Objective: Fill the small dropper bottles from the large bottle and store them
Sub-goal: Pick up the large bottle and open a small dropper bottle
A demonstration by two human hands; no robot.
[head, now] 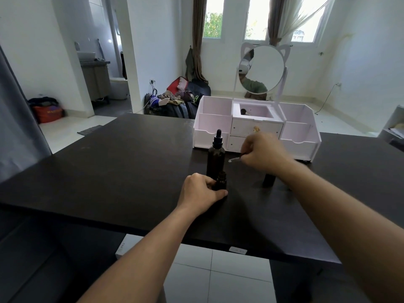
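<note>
While the right hand [261, 153] pinches a dropper [235, 159], its arm hides another bottle [268, 180].

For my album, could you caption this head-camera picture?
Left hand steadies an open small dropper bottle while the right hand holds its glass dropper beside the large bottle.

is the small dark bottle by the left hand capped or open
Open: the small dark bottle shows a bare neck, and the right hand holds a glass dropper.
</note>
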